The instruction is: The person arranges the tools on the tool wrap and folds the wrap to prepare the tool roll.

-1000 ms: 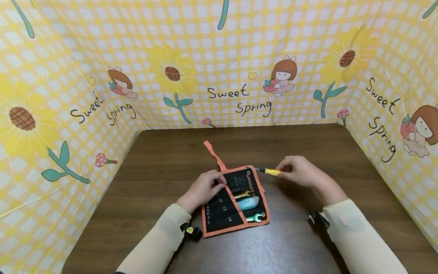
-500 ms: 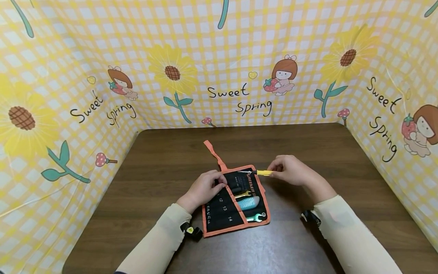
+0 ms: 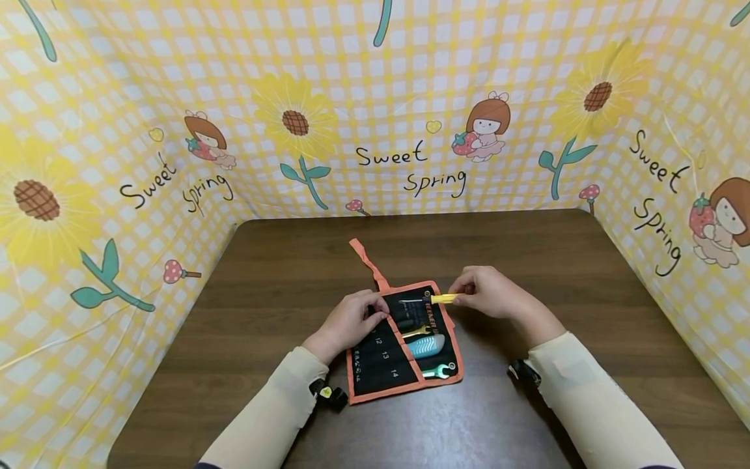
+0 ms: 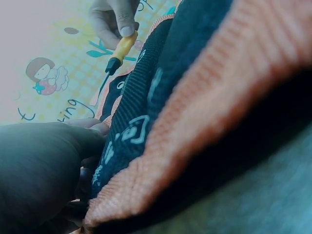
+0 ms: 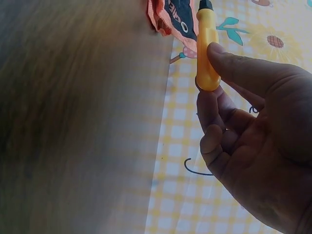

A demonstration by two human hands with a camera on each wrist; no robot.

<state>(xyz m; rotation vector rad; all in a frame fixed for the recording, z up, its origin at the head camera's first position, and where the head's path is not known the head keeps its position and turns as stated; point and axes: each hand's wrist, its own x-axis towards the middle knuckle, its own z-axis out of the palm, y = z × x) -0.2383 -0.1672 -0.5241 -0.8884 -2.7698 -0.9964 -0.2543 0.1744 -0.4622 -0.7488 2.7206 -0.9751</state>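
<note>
A black tool pouch with orange trim [image 3: 375, 384] lies spread on the table. My left hand [image 3: 348, 324] pinches the upper end of its slanted pocket edge, and the left wrist view shows the thumb and fingers at the fabric. By its yellow handle, my right hand [image 3: 491, 293] holds a screwdriver [image 3: 443, 299] between thumb and fingers. Its thin shaft points left over the pouch's upper part, toward the left hand. In the pockets sit a yellow open-end wrench [image 3: 417, 332], a turquoise-handled tool [image 3: 426, 346] and a green wrench [image 3: 438, 372].
An orange strap [image 3: 366, 260] stretches from the pouch toward the back of the brown wooden table [image 3: 281, 260]. Yellow checked cloth [image 3: 387, 85] with sunflower prints walls the back and both sides.
My right hand has moved left with the screwdriver, bringing its shaft from the pouch's right edge over its upper part. The left hand has stayed at the pocket edge.
</note>
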